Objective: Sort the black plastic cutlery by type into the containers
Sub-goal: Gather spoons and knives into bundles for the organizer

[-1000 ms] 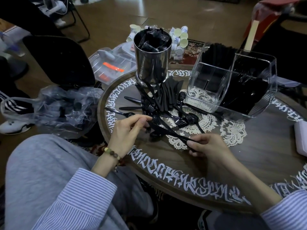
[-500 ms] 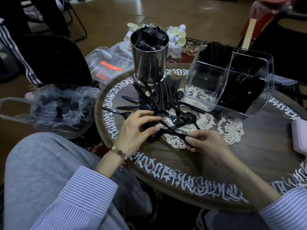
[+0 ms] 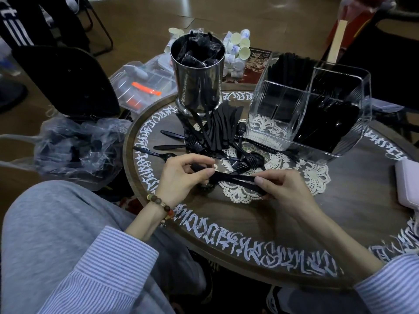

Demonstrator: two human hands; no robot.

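Seated at a round dark wooden tabletop [image 3: 353, 214] ringed with white lettering: left hand [image 3: 181, 175] and right hand [image 3: 281, 191], fingers of both pinching a small bundle of black plastic cutlery handles [image 3: 235, 180] just above a white lace doily [image 3: 240, 191]. Beyond, a loose heap of black plastic forks, spoons and knives [image 3: 217, 137] spread between a shiny cylindrical steel canister [image 3: 198, 87] stuffed with wrapped black pieces and a clear divided acrylic container [image 3: 306, 109] already holding black cutlery in its far and right compartments. Crumpled clear plastic bag [image 3: 77, 150] off the left edge.
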